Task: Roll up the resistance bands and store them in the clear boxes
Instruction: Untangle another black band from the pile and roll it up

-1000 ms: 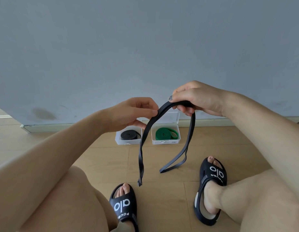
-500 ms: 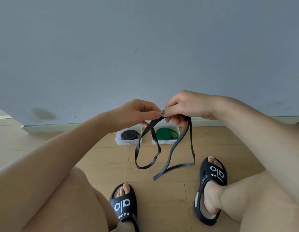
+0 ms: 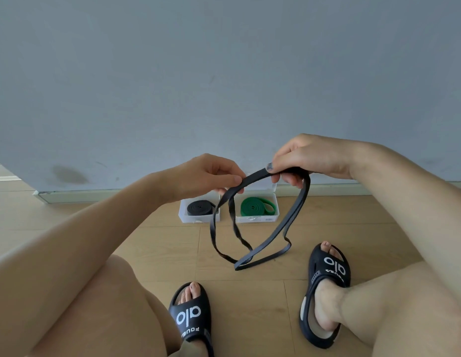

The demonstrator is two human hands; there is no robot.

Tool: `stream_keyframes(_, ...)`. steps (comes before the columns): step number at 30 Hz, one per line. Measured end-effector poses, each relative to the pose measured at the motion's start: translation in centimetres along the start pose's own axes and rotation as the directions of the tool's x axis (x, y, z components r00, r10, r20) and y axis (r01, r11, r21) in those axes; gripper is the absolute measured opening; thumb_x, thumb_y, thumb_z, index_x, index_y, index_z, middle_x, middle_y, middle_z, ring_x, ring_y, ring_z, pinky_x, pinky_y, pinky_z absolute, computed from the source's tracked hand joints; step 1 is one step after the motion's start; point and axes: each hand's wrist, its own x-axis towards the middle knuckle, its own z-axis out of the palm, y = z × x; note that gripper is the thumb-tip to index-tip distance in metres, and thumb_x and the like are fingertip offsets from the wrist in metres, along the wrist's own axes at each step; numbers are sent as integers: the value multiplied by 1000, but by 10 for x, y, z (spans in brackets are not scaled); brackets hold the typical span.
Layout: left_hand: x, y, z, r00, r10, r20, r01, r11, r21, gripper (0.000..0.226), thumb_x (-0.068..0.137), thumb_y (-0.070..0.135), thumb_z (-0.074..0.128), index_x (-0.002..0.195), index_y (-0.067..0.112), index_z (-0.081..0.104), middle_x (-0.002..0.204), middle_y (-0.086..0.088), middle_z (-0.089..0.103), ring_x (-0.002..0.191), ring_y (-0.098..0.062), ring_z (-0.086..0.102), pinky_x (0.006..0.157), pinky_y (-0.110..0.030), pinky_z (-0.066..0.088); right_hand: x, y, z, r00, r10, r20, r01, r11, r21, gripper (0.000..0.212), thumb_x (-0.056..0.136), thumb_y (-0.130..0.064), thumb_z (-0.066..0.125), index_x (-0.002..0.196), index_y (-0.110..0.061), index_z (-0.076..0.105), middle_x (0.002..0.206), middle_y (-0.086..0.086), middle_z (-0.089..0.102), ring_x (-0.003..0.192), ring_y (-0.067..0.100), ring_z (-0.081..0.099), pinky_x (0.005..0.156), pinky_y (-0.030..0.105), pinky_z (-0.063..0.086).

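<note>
You pinch the loose black band (image 3: 252,228) in both hands, left hand (image 3: 206,176) and right hand (image 3: 304,158); rolling looks barely begun, so next gather it into a tight coil.

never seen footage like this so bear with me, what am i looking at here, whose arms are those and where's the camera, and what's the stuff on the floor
There is no machine here: a person wears a camera on the head, so you look forward and down along their own arms and legs to the wooden floor.

The left hand and the right hand both pinch a long black resistance band in the air; its loose loops hang down between the knees.

By the grey wall sit two clear boxes. The left box holds a rolled black band, the right box a rolled green band and has its lid up behind it. So two bands are stored, and the held one is not yet rolled.

The feet wear black slides.
</note>
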Motion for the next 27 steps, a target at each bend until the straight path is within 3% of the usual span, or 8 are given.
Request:
stream_keyframes(5,2,9,4,997,29,-77,-21,995,96,14,102,19,62,100,20,76,89,11,77,87,0,68,82,-9,47,5,-5,14,997,29,75,-27,999,-29,41,102,-49,56,95,-12,71,82,9,77,73,19,70,77,31,55)
stream_keyframes(9,1,12,5,994,41,-101,-37,998,50,12,102,21,61,105,19,72,102,3,79,100,-11,71,98,-25,50,12,-9,20,999,-54,-4,54,997,-52,37,104,-38,58,90,-6,72,66,2,67,63,13,62,75,29,51)
stream_keyframes(14,-6,12,3,997,-57,51,53,995,82,26,109,28,48,119,29,72,113,14,75,109,5,65,90,-8,44,9,-8,12,993,-97,-69,99,994,36,34,104,-26,60,76,-7,68,53,-2,52,55,13,48,75,31,47)
stream_keyframes(15,-6,10,3,995,-69,73,64,996,68,28,109,29,46,121,29,72,115,12,74,109,4,65,90,-9,47,9,-7,12,993,-96,-75,100,993,57,35,104,-25,59,74,-8,66,52,-2,51,55,14,46,76,33,47)
stream_keyframes(18,-5,1,1,993,-54,101,57,998,-25,30,110,27,46,116,19,74,121,-6,70,114,-16,65,100,-32,56,7,-6,9,994,-76,-81,82,993,83,35,104,-23,59,74,-5,65,50,-2,47,55,15,43,73,33,46)
stream_keyframes(20,-6,-2,-2,992,-49,113,59,994,-92,28,109,25,48,113,14,74,118,-9,69,106,-19,65,100,-39,57,6,-6,8,994,-60,-87,66,995,78,34,104,-22,58,78,-3,66,48,-3,45,54,15,41,69,30,44)
stream_keyframes(23,-6,-3,-3,992,-50,112,67,986,-152,26,108,21,51,114,9,74,113,-12,68,96,-14,64,89,-35,59,6,-6,6,995,-36,-89,39,999,34,33,103,-24,58,79,-2,66,46,-2,44,55,18,42,66,29,43)
stream_keyframes(27,-5,-3,-5,998,-28,47,35,988,-153,18,105,15,57,108,8,73,102,-14,72,91,-19,68,83,-31,59,6,-3,5,997,4,-76,-5,1000,-5,34,103,-27,58,79,-5,69,47,3,48,58,20,48,74,31,44)
